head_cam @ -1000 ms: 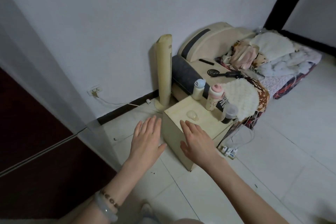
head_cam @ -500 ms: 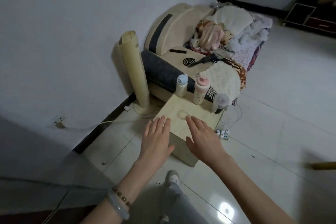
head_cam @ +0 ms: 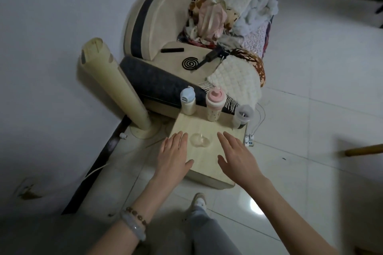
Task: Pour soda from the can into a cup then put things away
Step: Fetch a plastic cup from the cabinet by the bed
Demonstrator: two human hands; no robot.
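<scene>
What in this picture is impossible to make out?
Head view, clear object on the cabinet: see-through, blurred, unidentifiable.
Head view, translucent cup: dark contents too small to identify.
Head view, wooden stick: cut off by the right edge.

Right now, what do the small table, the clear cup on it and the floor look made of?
Small table: pale wood or wood-look laminate, matte; faint grain lines.
Clear cup: see-through plastic or glass, can't tell which; tabletop shows through.
Floor: glazed tile, glossy; grout lines and a light reflection.
</scene>
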